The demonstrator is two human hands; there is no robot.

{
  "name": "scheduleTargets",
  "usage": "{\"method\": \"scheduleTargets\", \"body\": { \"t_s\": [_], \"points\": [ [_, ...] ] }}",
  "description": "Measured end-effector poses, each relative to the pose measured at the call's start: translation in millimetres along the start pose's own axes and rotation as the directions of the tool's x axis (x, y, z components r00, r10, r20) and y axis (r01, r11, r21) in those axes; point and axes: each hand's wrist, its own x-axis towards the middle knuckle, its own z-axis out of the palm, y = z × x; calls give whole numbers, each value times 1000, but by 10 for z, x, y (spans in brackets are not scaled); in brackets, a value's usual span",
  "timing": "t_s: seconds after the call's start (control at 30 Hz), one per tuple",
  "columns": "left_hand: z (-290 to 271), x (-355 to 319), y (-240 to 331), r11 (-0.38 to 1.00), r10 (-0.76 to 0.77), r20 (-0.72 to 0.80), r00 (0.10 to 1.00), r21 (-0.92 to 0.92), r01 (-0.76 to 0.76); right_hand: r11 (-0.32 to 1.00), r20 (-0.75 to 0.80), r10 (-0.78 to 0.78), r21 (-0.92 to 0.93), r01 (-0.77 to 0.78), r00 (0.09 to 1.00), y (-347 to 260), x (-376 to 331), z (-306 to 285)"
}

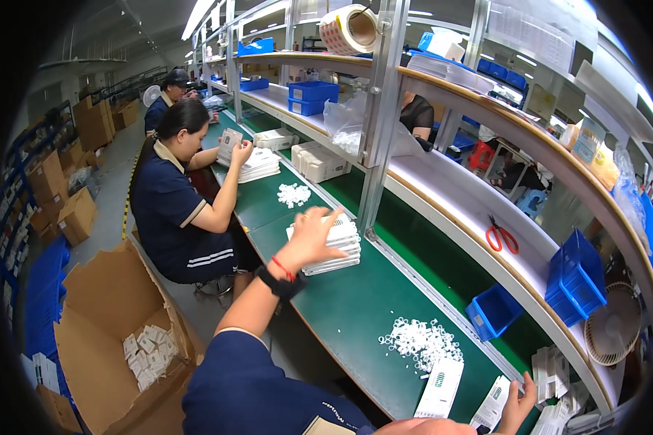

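Counter (370,312) had a smooth green top and a thin brown edge. Pack stack (345,250) on it was flat white rectangles with green marks, layered a bit unevenly. Ring pile (422,341) sat nearer the right hand (519,406): small white loops, heaped loose. One long white pack (441,388) lay flat, its far end against the pile. The smaller-looking pack (491,403) sat just left of the right thumb, green marks up.

Left hand (310,239) was out over the pack stack, fingers spread wide, thumb splayed across its near side. No grip visible; couldn't tell from this angle whether it touched the top pack. Right fingers were slightly bent at the right edge of the smaller-looking pack; couldn't tell if they pinched it.

Blue plastic bin (493,312) stood beyond the ring pile. Cardboard box (105,312), rim ragged, stood left of the counter with small white packets (150,355) inside. Red-handled scissors (502,235) lay on the pale shelf (446,185).
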Motion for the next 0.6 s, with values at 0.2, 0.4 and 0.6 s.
{"method": "scheduleTargets", "body": {
  "t_s": [0.2,0.4,0.6],
  "points": [
    [114,-30,1157,702,626,330,706,-634,-325,781,-121,303,-537,-319,945,312,2,225],
    [1262,54,1814,690,661,483,574,-693,-210,652,-102,482,-622,-434,870,409,-115,427],
    [1729,-6,1755,634,642,442,626,-765,-111,672,-143,468,-583,-456,872,309,-190,386]
  ]
}}
